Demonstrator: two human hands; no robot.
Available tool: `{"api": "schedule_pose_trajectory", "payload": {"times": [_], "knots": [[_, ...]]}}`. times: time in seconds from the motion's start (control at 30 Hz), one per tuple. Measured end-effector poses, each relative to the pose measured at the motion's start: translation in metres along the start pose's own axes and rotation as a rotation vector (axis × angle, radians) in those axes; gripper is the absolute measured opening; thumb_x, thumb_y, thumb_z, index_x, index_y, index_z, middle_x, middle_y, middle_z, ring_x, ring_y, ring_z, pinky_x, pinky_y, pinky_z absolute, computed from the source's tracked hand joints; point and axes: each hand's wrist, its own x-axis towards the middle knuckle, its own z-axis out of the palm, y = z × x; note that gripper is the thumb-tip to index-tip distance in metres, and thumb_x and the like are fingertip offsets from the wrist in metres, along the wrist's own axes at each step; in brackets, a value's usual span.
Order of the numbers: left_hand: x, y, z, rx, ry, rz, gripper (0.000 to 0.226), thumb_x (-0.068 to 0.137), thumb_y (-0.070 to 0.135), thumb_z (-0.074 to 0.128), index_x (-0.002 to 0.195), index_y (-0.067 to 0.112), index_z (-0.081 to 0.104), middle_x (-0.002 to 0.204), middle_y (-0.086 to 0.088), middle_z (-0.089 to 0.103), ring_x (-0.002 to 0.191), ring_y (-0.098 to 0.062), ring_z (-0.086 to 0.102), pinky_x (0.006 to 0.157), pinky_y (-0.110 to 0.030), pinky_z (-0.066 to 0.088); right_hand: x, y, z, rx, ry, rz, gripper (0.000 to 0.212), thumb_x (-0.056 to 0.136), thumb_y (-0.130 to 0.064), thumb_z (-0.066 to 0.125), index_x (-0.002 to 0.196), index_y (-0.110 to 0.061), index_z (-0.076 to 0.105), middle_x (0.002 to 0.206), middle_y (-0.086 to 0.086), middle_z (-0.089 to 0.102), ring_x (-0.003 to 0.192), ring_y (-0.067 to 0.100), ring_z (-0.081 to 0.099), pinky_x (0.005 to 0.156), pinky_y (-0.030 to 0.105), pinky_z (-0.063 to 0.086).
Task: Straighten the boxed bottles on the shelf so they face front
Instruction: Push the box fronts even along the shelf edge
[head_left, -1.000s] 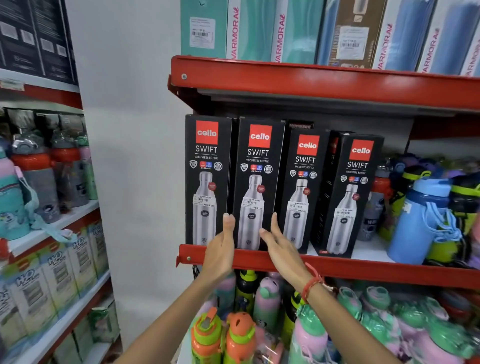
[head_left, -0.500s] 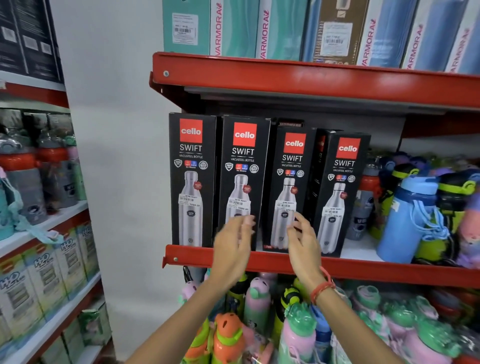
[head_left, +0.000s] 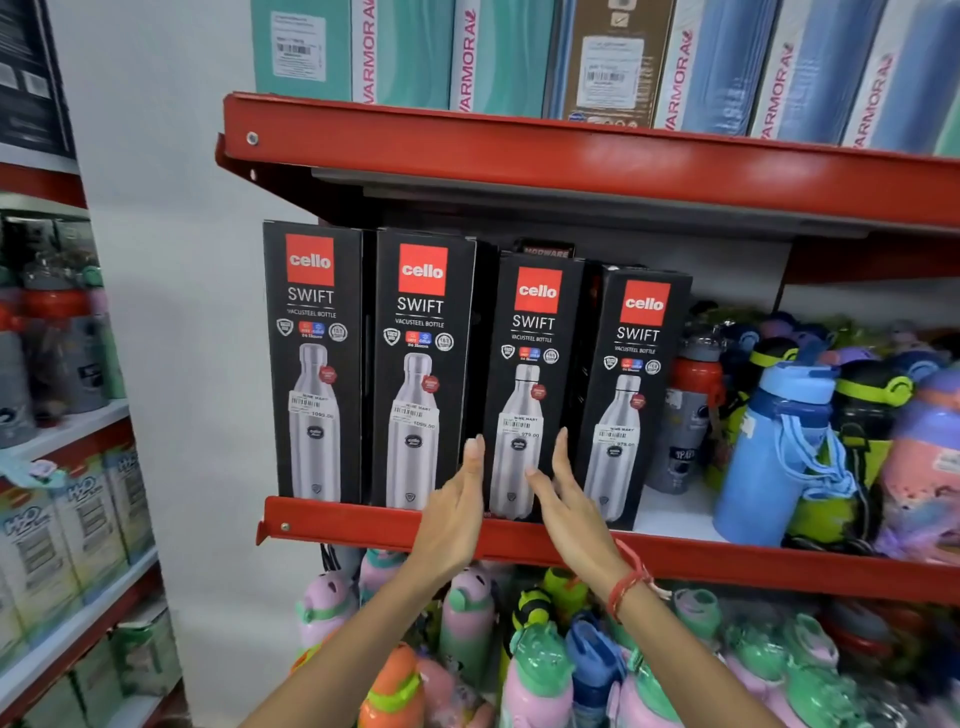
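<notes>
Four black Cello Swift bottle boxes stand in a row at the left end of the red shelf (head_left: 363, 521). The first box (head_left: 311, 312) and second box (head_left: 422, 317) face front at the lip. The third box (head_left: 535, 332) and fourth box (head_left: 638, 345) sit a little further back, and the fourth shows some of its left side. My left hand (head_left: 457, 512) is flat by the third box's lower left edge. My right hand (head_left: 566, 501) is at its lower right edge, thumb over the front. Both palms face each other with fingers straight.
Loose bottles crowd the shelf right of the boxes, the nearest being a red-capped grey bottle (head_left: 691, 415) and a blue bottle (head_left: 779, 457). Varmora boxes (head_left: 498, 57) fill the shelf above. Children's bottles (head_left: 467, 623) pack the shelf below. Another rack (head_left: 62, 364) stands at the left.
Both hands have moved right, from flanking the second box to flanking the third box. The view has shifted closer to the shelf.
</notes>
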Motion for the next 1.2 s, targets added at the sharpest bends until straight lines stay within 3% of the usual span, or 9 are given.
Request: {"api": "schedule_pose_trajectory", "payload": {"times": [0.27, 0.37, 0.43, 0.53, 0.63, 0.73, 0.8, 1.0, 1.2], "knots": [[-0.015, -0.002, -0.010, 0.025, -0.029, 0.001, 0.089, 0.072, 0.085, 0.000, 0.146, 0.043, 0.024, 0.148, -0.004, 0.045, 0.134, -0.021, 0.044, 0.117, -0.041, 0.024, -0.011, 0.008, -0.004, -0.010, -0.041, -0.061, 0.065, 0.098, -0.050, 0.031, 0.145, -0.048, -0.014, 0.129, 0.031, 0.052, 0.116, 0.046, 0.051, 0.095, 0.055, 0.042], [-0.020, 0.007, -0.008, 0.132, 0.017, 0.049, 0.081, 0.086, 0.073, 0.007, 0.140, 0.026, 0.045, 0.096, -0.001, 0.066, 0.087, -0.008, 0.058, 0.087, -0.030, 0.039, -0.010, 0.009, -0.006, 0.019, -0.047, -0.062, 0.065, 0.098, -0.048, 0.034, 0.147, -0.046, -0.009, 0.133, 0.028, 0.051, 0.119, 0.042, 0.052, 0.097, 0.051, 0.043], [-0.025, 0.012, 0.001, 0.223, 0.242, 0.215, 0.063, 0.097, 0.058, 0.018, 0.107, 0.018, 0.065, 0.079, 0.001, 0.063, 0.075, -0.008, 0.057, 0.074, -0.033, 0.042, -0.010, 0.014, -0.010, 0.071, 0.019, -0.082, 0.061, 0.098, -0.043, 0.039, 0.150, -0.038, 0.010, 0.135, 0.015, 0.057, 0.118, 0.030, 0.058, 0.097, 0.041, 0.045], [-0.029, 0.025, 0.022, 0.151, 0.364, 0.399, 0.042, 0.099, 0.039, 0.030, 0.113, 0.017, 0.064, 0.106, 0.001, 0.065, 0.101, -0.010, 0.059, 0.092, -0.033, 0.046, -0.007, 0.026, -0.022, 0.108, 0.353, -0.109, 0.046, 0.094, -0.038, 0.043, 0.139, -0.026, 0.047, 0.107, 0.007, 0.070, 0.072, 0.016, 0.059, 0.071, 0.032, 0.047], [-0.030, 0.042, 0.051, 0.064, -0.014, 0.283, 0.051, 0.101, 0.045, 0.026, 0.139, 0.019, 0.046, 0.139, 0.002, 0.053, 0.128, -0.008, 0.047, 0.112, -0.030, 0.033, -0.001, 0.039, -0.041, 0.146, 0.529, -0.073, 0.045, 0.095, -0.029, 0.047, 0.139, -0.018, 0.044, 0.126, 0.010, 0.054, 0.103, 0.019, 0.055, 0.089, 0.032, 0.043], [-0.022, 0.046, 0.078, 0.022, -0.256, 0.050, 0.075, 0.092, 0.065, 0.014, 0.153, 0.024, -0.001, 0.162, 0.005, 0.006, 0.148, -0.013, 0.006, 0.120, -0.035, 0.005, 0.002, 0.043, -0.057, 0.263, 0.320, -0.022, 0.062, 0.099, -0.030, 0.041, 0.152, -0.027, 0.010, 0.157, 0.004, 0.020, 0.142, 0.021, 0.024, 0.112, 0.037, 0.022], [-0.015, 0.047, 0.087, 0.020, -0.277, -0.011, 0.079, 0.088, 0.070, 0.010, 0.151, 0.028, -0.012, 0.162, 0.002, 0.002, 0.149, -0.019, 0.001, 0.121, -0.042, 0.003, 0.004, 0.043, -0.062, 0.312, 0.181, 0.004, 0.065, 0.101, -0.036, 0.034, 0.150, -0.033, -0.007, 0.159, -0.005, 0.009, 0.146, 0.020, 0.015, 0.114, 0.037, 0.016], [-0.014, 0.051, 0.082, 0.033, -0.253, -0.047, 0.079, 0.085, 0.074, 0.005, 0.152, 0.032, 0.010, 0.158, 0.000, 0.024, 0.146, -0.024, 0.022, 0.118, -0.040, 0.014, 0.001, 0.055, -0.069, 0.182, 0.064, -0.002, 0.061, 0.096, -0.055, 0.027, 0.143, -0.053, -0.012, 0.151, -0.021, 0.015, 0.144, 0.022, 0.023, 0.113, 0.039, 0.023], [-0.033, 0.052, 0.068, 0.068, -0.297, -0.005, 0.075, 0.088, 0.070, 0.005, 0.151, 0.030, 0.014, 0.159, 0.002, 0.020, 0.147, -0.021, 0.019, 0.118, -0.040, 0.010, -0.021, 0.064, -0.074, 0.161, 0.026, -0.053, 0.061, 0.092, -0.060, 0.030, 0.137, -0.059, -0.012, 0.140, -0.027, 0.010, 0.144, 0.019, 0.019, 0.115, 0.040, 0.021]]}}
